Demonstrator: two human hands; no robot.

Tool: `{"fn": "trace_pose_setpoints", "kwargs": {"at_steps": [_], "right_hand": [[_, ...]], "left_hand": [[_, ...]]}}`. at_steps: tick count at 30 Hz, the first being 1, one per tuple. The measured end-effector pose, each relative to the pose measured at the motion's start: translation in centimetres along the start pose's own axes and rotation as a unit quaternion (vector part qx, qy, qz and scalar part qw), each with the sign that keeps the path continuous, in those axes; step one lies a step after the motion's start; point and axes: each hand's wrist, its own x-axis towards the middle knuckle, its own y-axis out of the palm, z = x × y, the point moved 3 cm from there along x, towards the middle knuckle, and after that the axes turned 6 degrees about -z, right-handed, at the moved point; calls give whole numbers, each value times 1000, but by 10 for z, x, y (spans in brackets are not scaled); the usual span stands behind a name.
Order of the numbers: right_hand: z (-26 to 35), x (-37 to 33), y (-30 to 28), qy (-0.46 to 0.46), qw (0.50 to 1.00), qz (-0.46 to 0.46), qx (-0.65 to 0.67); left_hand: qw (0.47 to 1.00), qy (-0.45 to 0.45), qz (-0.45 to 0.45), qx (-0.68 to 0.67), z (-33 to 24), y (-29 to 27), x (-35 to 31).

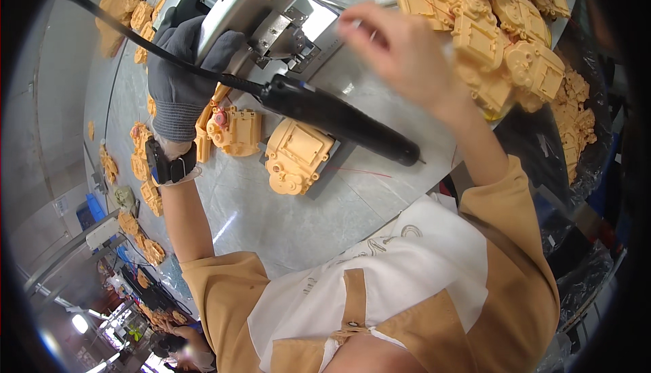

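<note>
My left hand (182, 68), in a grey glove, grips the side edge of a silver-white box-shaped machine (234, 17), probably a screw feeder, with a metal mechanism on its front. My bare right hand (400, 54) is beside the machine's other front corner, its fingers curled and slightly blurred; what they hold, if anything, cannot be made out. A black electric screwdriver (339, 119) hangs between my arms on a black cable. Below it, a yellow-orange plastic housing (298, 156) sits on a dark block (327, 169). Another such housing (234, 131), with a reddish part, lies near my left wrist.
Many similar housings (481, 41) are heaped at the right of the grey table (251, 224). More housings (139, 159) lie along the left. A black-lined container (573, 125) with orange parts stands past the right edge. Another person (190, 349) is at lower left.
</note>
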Motion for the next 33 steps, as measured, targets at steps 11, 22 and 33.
{"fn": "trace_pose_setpoints", "kwargs": {"at_steps": [11,22,33], "right_hand": [[-30,52,23,-35,947,129,-292],[-5,31,-28,113,908,-112,388],[2,25,-10,261,745,41,612]], "left_hand": [[996,31,-30,-73,7,4,7],[960,-173,-2,-222,31,-8,10],[951,-177,20,-254,43,-3,18]]}}
